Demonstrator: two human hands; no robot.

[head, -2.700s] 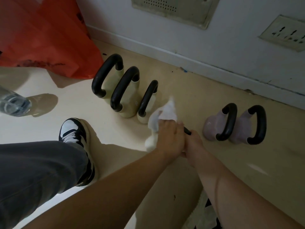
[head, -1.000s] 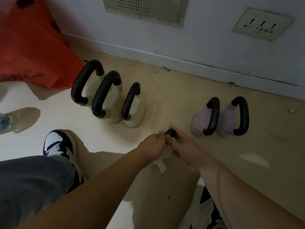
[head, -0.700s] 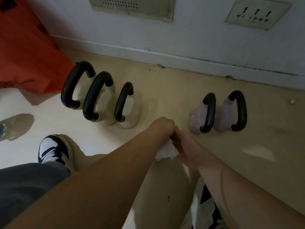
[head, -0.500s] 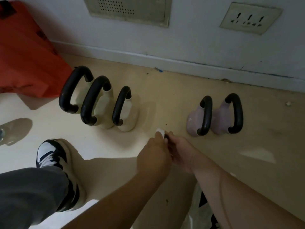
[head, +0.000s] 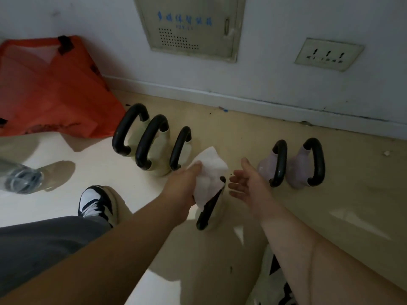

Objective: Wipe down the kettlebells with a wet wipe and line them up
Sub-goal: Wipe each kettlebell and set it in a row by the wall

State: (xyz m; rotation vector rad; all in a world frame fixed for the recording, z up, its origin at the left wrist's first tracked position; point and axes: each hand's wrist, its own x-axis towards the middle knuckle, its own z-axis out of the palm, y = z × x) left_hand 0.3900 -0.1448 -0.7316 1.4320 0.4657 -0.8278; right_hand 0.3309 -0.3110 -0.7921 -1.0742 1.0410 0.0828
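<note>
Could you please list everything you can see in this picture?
Cream kettlebells: four, black handles; three in a row near the wall, a fourth nearer, under the wipe.
Lilac kettlebells: two, black handles, right.
Wet wipe: one, white, over the fourth kettlebell.
Bag: one, orange, left.
Bottle: one, clear, left edge.
Wall panel: one, beige, top centre.
Socket: one, beige, upper right.
Shoe: one, black-and-white, lower left.
Left hand: grips the wipe.
Right hand: open, empty.

Three kettlebells [head: 164, 150] left, pair [head: 278, 165] right, sixth kettlebell [head: 217, 209] nearer, between them
</note>
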